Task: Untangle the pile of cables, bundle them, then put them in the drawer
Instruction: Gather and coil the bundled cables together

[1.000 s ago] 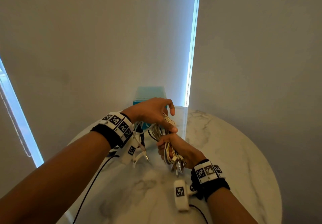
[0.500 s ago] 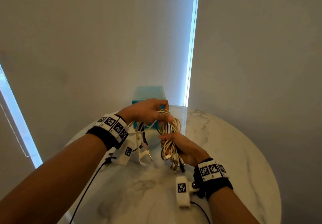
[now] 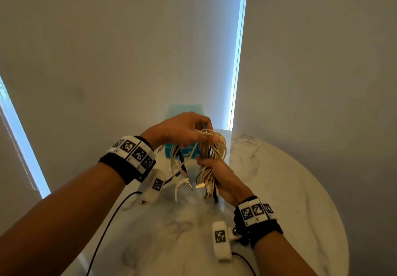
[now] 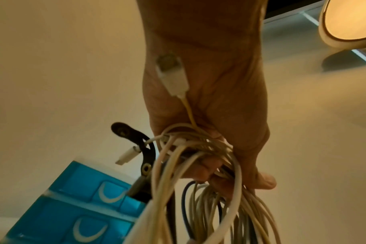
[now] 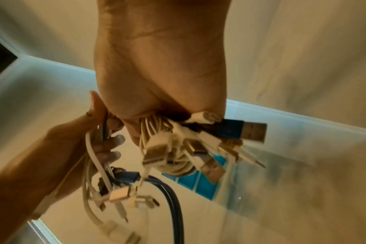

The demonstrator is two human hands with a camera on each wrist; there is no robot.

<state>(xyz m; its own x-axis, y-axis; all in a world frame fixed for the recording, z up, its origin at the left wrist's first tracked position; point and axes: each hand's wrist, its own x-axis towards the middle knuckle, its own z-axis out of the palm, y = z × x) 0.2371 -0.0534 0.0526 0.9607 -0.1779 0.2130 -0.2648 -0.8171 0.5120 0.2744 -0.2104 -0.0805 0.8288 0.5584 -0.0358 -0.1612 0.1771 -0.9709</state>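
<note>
A bunch of cream and white cables point(image 3: 212, 151) with a few dark ones is held above the marble table point(image 3: 279, 189). My left hand point(image 3: 184, 131) grips the looped top of the bunch point(image 4: 198, 148) from above, a white plug point(image 4: 171, 77) lying against its palm. My right hand point(image 3: 217, 172) grips the lower part, where several plug ends point(image 5: 201, 148) stick out of its fist. Loose cable ends point(image 3: 182, 179) hang from the left hand toward the table. A small blue drawer unit point(image 3: 182, 153) stands behind the hands, its drawers point(image 4: 73, 206) shut.
The round marble table ends close on the right and front. A pale wall and window blinds rise behind the drawer unit. Black leads point(image 3: 107, 228) run from the wrist cameras across the table's near side.
Both hands and the bunch have lifted slightly. The left hand has shifted over the top of the loops and closed on them, while the right keeps its hold lower down.
</note>
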